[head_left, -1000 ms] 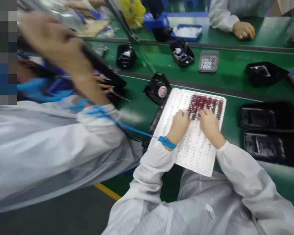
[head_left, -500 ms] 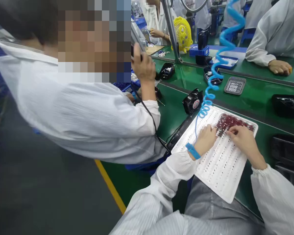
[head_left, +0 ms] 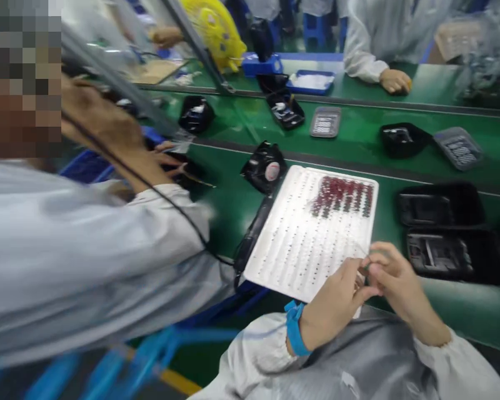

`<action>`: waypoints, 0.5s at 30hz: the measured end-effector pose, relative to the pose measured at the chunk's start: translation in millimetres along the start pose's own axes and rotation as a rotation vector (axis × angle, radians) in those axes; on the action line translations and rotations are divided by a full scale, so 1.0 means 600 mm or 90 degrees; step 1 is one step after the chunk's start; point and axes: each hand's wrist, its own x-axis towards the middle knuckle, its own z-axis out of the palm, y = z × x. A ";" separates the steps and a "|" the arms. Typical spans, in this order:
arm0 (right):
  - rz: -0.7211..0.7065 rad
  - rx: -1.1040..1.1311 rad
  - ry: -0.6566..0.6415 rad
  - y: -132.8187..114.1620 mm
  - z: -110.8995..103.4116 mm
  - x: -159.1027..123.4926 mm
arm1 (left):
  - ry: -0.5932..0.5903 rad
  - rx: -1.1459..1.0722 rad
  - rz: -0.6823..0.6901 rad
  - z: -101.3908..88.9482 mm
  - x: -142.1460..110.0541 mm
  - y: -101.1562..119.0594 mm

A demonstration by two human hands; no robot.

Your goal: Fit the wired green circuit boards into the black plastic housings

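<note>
Component (head_left: 367, 266), greenish, pinched in R hand (head_left: 402, 286); w/ L hand (head_left: 333, 300) half-curled, grip unclear. Prob. light, fragile: take by edges.

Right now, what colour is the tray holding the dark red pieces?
The tray is white; it shows best in the head view.

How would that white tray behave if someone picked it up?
The white tray looks thin and flat, so it is probably light and might flex slightly. The dark red pieces crowd its far right part, so that corner may dip, and some could shift if tilted.
</note>
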 end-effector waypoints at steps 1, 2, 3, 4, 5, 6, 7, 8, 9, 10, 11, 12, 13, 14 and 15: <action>0.001 0.061 0.028 0.015 0.002 -0.003 | 0.015 -0.014 -0.011 0.014 0.002 -0.005; 0.003 0.111 0.053 0.027 0.002 -0.005 | 0.029 -0.014 -0.015 0.026 0.004 -0.010; 0.006 0.148 0.075 0.037 0.001 -0.007 | 0.038 -0.007 -0.010 0.037 0.008 -0.015; 0.003 0.176 0.096 0.044 -0.003 -0.008 | 0.039 0.002 -0.001 0.044 0.012 -0.018; -0.005 0.194 0.114 0.048 -0.010 -0.010 | 0.034 0.009 0.009 0.049 0.017 -0.019; -0.018 0.199 0.130 0.049 -0.018 -0.012 | 0.022 0.011 0.014 0.052 0.023 -0.018; -0.038 0.189 0.145 0.048 -0.027 -0.014 | 0.006 0.008 0.013 0.053 0.029 -0.014; -0.065 0.162 0.157 0.045 -0.038 -0.016 | -0.013 -0.002 0.005 0.051 0.036 -0.008; -0.098 0.117 0.166 0.041 -0.048 -0.018 | -0.041 -0.019 -0.012 0.048 0.043 0.000; -0.135 0.056 0.175 0.035 -0.057 -0.021 | -0.075 -0.043 -0.037 0.044 0.051 0.009; -0.178 -0.017 0.184 0.029 -0.065 -0.024 | -0.113 -0.072 -0.066 0.039 0.059 0.019; -0.226 -0.096 0.194 0.023 -0.072 -0.027 | -0.154 -0.104 -0.095 0.033 0.068 0.028; -0.279 -0.177 0.204 0.017 -0.078 -0.029 | -0.194 -0.139 -0.123 0.028 0.077 0.037; -0.333 -0.253 0.214 0.012 -0.082 -0.032 | -0.234 -0.176 -0.147 0.023 0.087 0.043; -0.385 -0.319 0.221 0.008 -0.086 -0.034 | -0.269 -0.213 -0.166 0.019 0.096 0.047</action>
